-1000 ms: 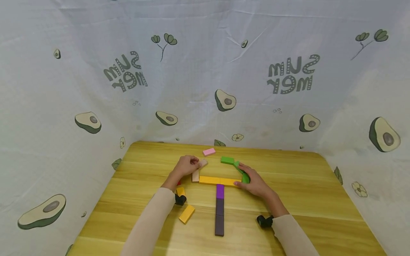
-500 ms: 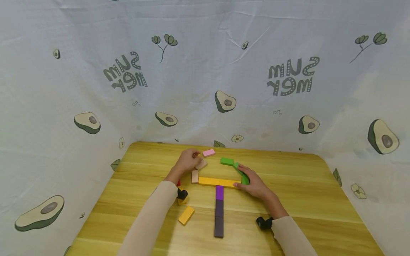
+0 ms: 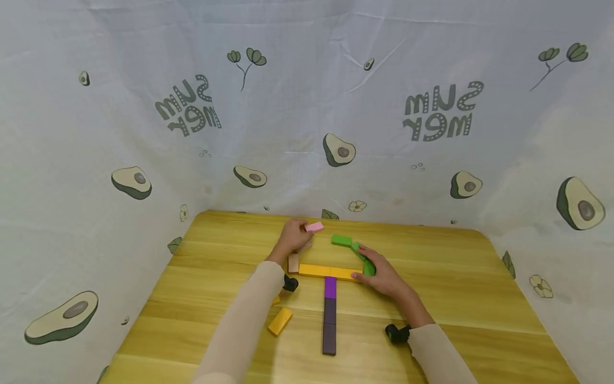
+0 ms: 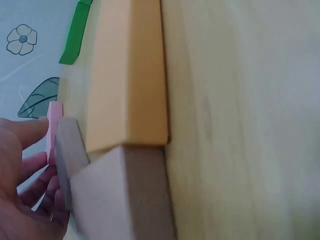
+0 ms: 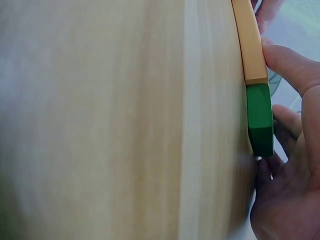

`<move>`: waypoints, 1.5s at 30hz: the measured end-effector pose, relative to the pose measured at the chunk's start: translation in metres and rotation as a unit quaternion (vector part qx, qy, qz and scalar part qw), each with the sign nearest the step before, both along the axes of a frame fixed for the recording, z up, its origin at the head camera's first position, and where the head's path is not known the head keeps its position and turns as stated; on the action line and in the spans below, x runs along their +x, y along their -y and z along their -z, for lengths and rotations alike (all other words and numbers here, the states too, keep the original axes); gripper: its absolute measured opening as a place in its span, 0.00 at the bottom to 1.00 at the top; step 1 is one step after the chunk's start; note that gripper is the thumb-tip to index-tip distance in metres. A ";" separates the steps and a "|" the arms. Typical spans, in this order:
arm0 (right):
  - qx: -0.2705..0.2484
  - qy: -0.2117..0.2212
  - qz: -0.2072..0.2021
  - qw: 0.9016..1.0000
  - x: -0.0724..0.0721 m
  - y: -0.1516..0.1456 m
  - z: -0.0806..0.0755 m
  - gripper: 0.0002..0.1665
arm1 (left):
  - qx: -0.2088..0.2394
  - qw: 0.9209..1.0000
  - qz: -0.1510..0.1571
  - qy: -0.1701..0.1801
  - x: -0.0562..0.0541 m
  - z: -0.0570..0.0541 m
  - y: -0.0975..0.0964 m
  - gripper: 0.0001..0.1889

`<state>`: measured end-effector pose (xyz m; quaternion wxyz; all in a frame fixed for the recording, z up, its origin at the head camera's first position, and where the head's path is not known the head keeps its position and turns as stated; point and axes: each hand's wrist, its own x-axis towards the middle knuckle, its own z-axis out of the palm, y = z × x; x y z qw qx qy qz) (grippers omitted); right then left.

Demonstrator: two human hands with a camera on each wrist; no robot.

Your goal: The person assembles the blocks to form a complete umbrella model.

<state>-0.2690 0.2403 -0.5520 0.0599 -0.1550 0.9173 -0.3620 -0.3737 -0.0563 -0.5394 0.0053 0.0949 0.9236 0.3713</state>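
Head view: L hand (image 3: 295, 236) upper mid-frame, thumb + fingers pinching L end of pink block (image 3: 315, 226), which sits nr far edge of wood-grain table (image 3: 441, 272). Square pale block (image 3: 293, 263) at L end of yellow row (image 3: 314, 271). R hand (image 3: 382, 276) R of centre, fingers spread, not clenched: thumb at R end of row, fingertips along green arc (image 3: 369, 268). Purple block (image 3: 330, 287) + dark strip (image 3: 329, 325) run down from mid-row. Loose yellow block (image 3: 280, 321) lower, L of strip.

Risk (my judgement): L fingers work v. close to pale pieces; a low knuckle or dragged sleeve cd nudge them out of line. R thumb pressing too hard on row's end cd open the joint btwn yellow & green.

L wrist view: thumb on one face of pink block, fingertip on lower end; grip clearer than from above. Also shows slanted pale block (image 4: 72, 152) just beside pink one, mostly under hand in head view. Can't tell if those two touch.

R wrist view: thumb tip against yellow, other fingers behind green; the yellow/green joint, largely masked by hand from above, looks closed here. No dark strip or loose yellow piece in either wrist view.
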 end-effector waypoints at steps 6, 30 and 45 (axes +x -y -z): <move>0.004 -0.010 -0.005 1.000 0.001 0.001 -0.001 0.50 | 0.011 0.999 -0.044 -0.009 0.003 -0.002 -0.010 0.20; 0.001 -0.003 -0.001 1.000 0.001 0.000 -0.001 0.50 | 0.008 1.000 0.015 0.021 0.011 -0.006 -0.010 0.18; 0.012 -0.007 0.001 1.000 0.002 0.000 -0.003 0.51 | -0.033 0.998 0.037 0.024 0.022 -0.003 -0.016 0.17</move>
